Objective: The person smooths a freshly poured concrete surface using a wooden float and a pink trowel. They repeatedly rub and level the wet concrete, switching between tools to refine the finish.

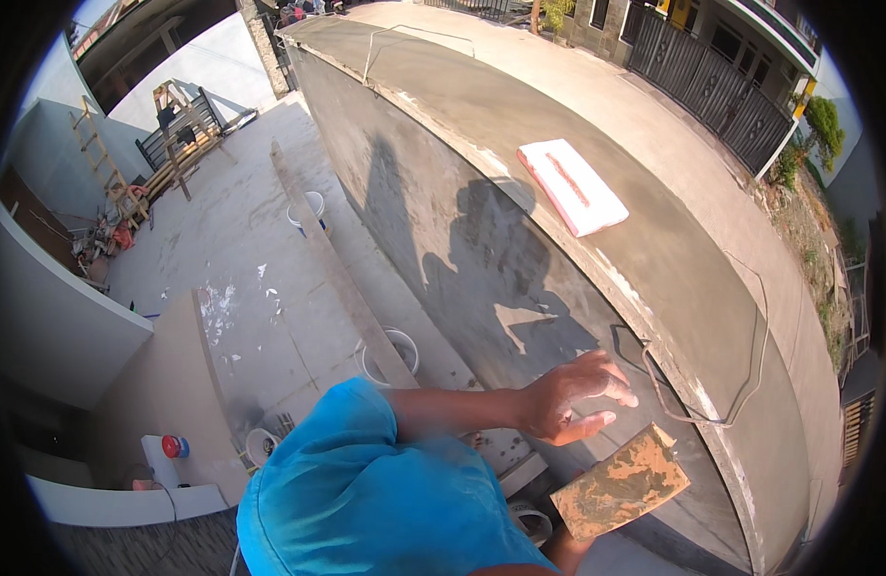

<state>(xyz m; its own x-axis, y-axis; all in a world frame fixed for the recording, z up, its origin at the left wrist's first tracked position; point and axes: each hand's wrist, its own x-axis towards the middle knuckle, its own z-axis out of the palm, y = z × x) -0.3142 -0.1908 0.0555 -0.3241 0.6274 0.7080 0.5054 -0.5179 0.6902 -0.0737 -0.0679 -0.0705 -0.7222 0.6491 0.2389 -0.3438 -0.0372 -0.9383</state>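
Observation:
My left hand is held out before the wall's side face, its fingers curved and apart from the thumb, with nothing seen in it. Whitish smears mark its fingertips. Just below it, my right hand holds a flat rectangular board, tan and blotched with grey mortar. The board hides most of that hand's fingers. A grey plastered wall runs beside me, its broad top looking smooth and damp. Lying on that top is a white rectangular float with a reddish strip along its middle.
Bent metal rods stick out over the wall's edge near my hands. A long plank spans the left side, above a white bucket and near another bucket. Farther off stand a bamboo ladder and a gate.

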